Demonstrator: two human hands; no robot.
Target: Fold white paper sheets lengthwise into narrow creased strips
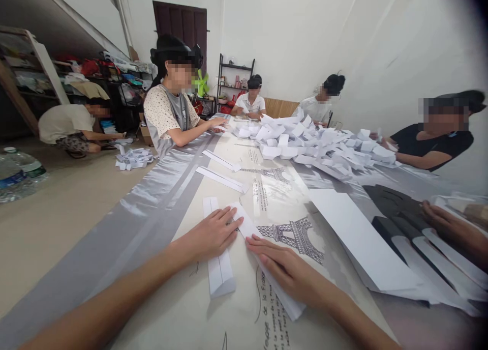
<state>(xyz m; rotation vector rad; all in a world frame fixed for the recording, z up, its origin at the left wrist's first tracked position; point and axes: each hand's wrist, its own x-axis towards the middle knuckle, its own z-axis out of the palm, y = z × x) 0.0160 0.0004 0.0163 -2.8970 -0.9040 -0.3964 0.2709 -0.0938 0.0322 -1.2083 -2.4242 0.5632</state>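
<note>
On the printed tablecloth, a folded white paper strip lies slanted beneath both hands. My left hand rests flat with its fingers spread, fingertips on the strip's upper end and the palm over a second folded strip. My right hand lies along the lower half of the slanted strip, fingers stretched out and pressing on it. Both hands are open, and the parts of the strips under them are hidden. Two more narrow folded strips lie farther up the cloth.
A large pile of folded white papers covers the table's far right. Flat white sheets lie at right, beside another person's hand and dark-edged stacks. Several people sit around the table; one crouches by papers on the floor.
</note>
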